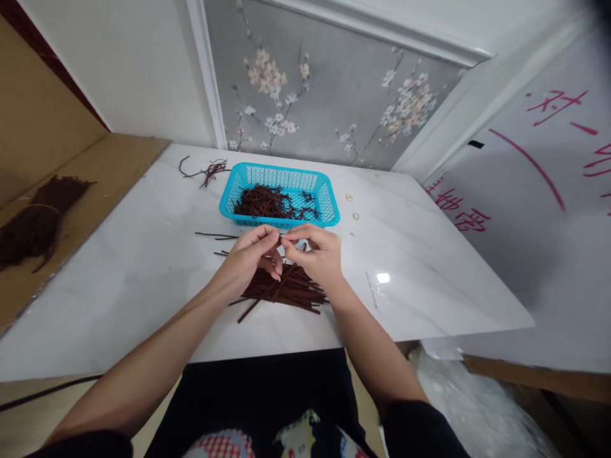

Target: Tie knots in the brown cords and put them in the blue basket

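My left hand [258,249] and my right hand [314,249] meet fingertip to fingertip just in front of the blue basket. Both are closed in a pinch on a thin brown stem [280,237], mostly hidden by the fingers; it resembles a pipe cleaner. Below them lies a loose pile of straight brown stems [286,291] on the white table. The blue plastic basket [331,200] holds a tangle of short, bent brown pieces [262,202], mostly in its left half. A few single stems [214,236] lie left of my hands.
Several bent stems [212,170] lie left of the basket. Rubber bands [356,216] and a thin clear strip [372,290] are on the table's right. A banded brown bundle [35,219] rests on cardboard at left. A whiteboard [525,254] stands at right.
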The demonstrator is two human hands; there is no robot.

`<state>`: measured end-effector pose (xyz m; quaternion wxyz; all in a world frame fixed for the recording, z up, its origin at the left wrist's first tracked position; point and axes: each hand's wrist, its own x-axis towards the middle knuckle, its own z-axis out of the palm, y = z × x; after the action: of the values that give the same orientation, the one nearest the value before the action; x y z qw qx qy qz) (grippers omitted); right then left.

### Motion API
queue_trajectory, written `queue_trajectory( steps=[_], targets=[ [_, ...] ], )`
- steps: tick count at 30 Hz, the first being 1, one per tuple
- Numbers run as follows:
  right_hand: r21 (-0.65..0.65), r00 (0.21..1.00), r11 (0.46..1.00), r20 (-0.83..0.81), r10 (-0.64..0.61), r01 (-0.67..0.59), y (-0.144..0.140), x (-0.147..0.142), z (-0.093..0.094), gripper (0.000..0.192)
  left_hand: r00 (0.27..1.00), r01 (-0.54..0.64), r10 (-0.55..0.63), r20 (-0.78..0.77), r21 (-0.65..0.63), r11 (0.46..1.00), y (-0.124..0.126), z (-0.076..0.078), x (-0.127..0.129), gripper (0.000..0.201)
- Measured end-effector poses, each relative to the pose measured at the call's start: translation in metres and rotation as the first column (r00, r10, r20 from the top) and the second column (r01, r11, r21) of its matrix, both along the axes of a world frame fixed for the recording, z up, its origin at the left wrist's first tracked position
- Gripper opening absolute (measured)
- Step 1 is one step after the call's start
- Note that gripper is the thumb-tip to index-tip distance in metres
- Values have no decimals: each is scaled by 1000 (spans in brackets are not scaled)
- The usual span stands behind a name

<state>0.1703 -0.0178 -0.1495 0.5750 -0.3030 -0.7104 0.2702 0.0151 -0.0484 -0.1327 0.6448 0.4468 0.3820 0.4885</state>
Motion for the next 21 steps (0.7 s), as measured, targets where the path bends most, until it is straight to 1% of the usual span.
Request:
queue_trajectory(
  steps=[4, 8, 11, 14, 15, 16, 17, 20, 21],
  targets=[
    [30, 999, 999, 37, -23, 22, 2, 2, 1, 5, 972, -74, 98, -212, 121, 990, 0, -3, -2, 31],
    [21, 999, 1000, 40, 14, -15, 4, 5, 0, 7, 924, -49, 111, -365, 175, 983, 1, -8, -5, 28],
    [-51, 998, 997, -10, 55, -55, 4, 4, -2, 5, 875, -34, 133, -466, 214, 976, 2, -11, -7, 23],
    [-163, 993, 982, -84, 86, -99, 5, 2, -5, 5, 811, -62, 213, -545, 282, 958, 2, -13, -8, 19],
    [-195, 990, 974, -103, 95, -114, 5, 2, -6, 5, 801, -74, 234, -552, 297, 952, 2, -13, -9, 18],
    [-218, 989, 968, -111, 102, -124, 5, 1, -6, 5, 806, -80, 237, -542, 296, 952, 2, -12, -9, 19],
    [-230, 988, 965, -111, 105, -128, 5, 1, -7, 5, 828, -78, 216, -517, 277, 958, 2, -11, -9, 21],
    [-198, 992, 975, -89, 89, -105, 4, 1, -6, 5, 933, -31, 82, -349, 152, 988, 1, -6, -8, 28],
    [-181, 993, 979, -90, 79, -94, 3, 1, -6, 5, 956, -15, 50, -289, 121, 993, 0, -5, -8, 30]
  ],
)
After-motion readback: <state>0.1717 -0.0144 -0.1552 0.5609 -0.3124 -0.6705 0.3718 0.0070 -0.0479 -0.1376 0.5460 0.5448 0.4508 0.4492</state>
